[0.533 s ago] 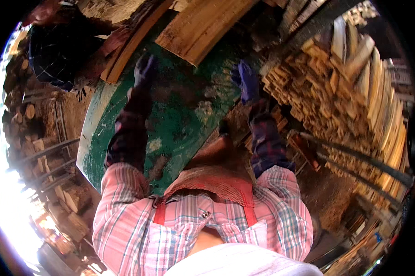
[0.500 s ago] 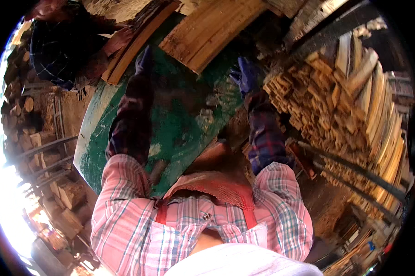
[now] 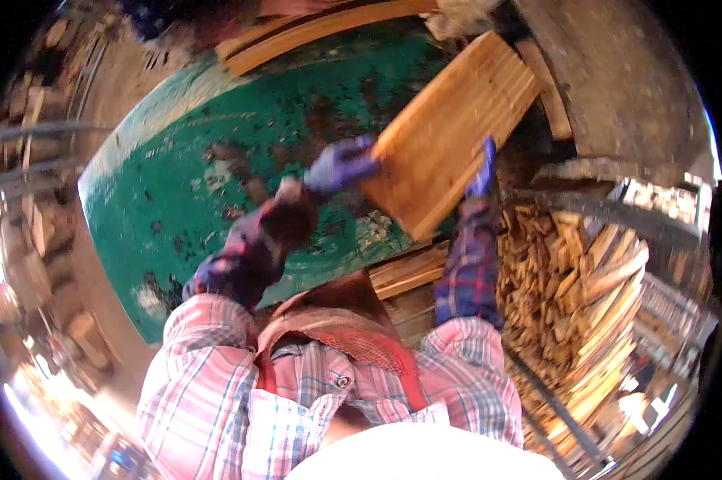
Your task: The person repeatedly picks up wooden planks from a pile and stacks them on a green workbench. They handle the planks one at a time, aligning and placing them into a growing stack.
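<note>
A thick sawn wooden board (image 3: 449, 132) slants over the right part of the green worn tabletop (image 3: 169, 200), its near end toward me. My left hand (image 3: 343, 165), in a purple-blue glove, grips the board's left edge close to the near end. On the opposite edge is my right hand (image 3: 482, 174), gloved alike, with its fingers lying along the wood; the palm side is hidden. The board is held between both hands. I cannot tell whether its underside touches the table.
Another wooden slab (image 3: 321, 34) lies along the table's far edge, beside a partly visible person (image 3: 165, 20). Stacked wood strips (image 3: 549, 280) stand at my right, near a metal rail (image 3: 553, 408). Sawn pieces (image 3: 413, 270) lie below the near table edge.
Both hands, empty and apart before, are now on the board. The board sits nearer and to the right in view, turned steeper. My view has swung, and the other person is mostly out of it.
</note>
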A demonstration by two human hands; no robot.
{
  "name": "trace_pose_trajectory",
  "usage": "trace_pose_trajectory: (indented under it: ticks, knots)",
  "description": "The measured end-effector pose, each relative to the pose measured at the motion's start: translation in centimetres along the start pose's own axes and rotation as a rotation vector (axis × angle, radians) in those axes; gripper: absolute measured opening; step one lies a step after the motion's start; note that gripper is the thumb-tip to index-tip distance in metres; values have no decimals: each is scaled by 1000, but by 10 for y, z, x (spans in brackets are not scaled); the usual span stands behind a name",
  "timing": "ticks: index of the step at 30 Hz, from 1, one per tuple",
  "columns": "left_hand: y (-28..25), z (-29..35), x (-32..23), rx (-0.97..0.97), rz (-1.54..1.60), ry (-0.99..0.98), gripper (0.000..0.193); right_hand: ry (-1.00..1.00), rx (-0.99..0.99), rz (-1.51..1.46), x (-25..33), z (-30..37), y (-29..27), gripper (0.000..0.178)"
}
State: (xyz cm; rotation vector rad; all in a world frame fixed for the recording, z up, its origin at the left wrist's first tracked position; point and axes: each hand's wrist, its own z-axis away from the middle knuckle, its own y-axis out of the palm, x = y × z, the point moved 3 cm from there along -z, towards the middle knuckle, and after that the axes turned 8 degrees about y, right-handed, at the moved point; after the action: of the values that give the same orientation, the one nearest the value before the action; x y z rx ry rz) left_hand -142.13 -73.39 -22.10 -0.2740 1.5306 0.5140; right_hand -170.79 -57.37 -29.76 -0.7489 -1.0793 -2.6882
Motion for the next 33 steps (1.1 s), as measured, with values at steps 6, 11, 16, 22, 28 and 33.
trace_pose_trajectory:
  ticks: [6,11,16,22,28,33]
  knots:
    - [-31,115,-39,-367,62,-239,76,334,-4,234,-163,123,87,60]
    - [-75,187,-10,-620,376,-46,67,503,209,315,-229,114,145,58]
    - [-15,201,-42,-887,449,42,61,621,421,343,-168,193,209,55]
    - [45,205,-51,-1094,509,214,67,1114,568,242,-141,158,202,49]
    - [203,115,-124,-1281,1117,393,60,846,1007,875,-60,113,209,33]
    - [314,68,-72,-1564,1112,521,57,1087,1090,961,24,126,165,35]
